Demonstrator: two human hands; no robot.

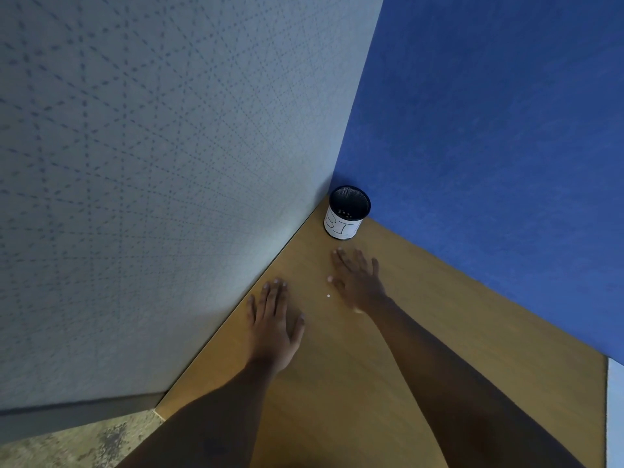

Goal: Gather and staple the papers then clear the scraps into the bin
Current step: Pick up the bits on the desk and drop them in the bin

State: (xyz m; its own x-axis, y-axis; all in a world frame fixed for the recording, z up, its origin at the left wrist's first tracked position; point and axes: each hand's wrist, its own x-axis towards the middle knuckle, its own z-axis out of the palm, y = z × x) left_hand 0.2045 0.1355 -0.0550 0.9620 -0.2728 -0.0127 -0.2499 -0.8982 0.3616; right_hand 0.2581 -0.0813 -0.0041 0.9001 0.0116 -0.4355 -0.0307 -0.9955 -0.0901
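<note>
Head view: bin (347,214), label reading "BI", stands in the bench (422,332) corner. Near it, left hand (275,320) and right hand (356,282) lie flat, released; white scrap (328,295) between them.

The right hand (356,282) is blurred, its outline smeared. A pale bit (357,311) by its wrist is mostly hidden beneath it. 1 white speck (328,295) on the table (371,383) is too small to identify, as are the specks (346,214) inside the bin (352,200), whose label (338,228) curves out of sight after 2 letters.
</note>
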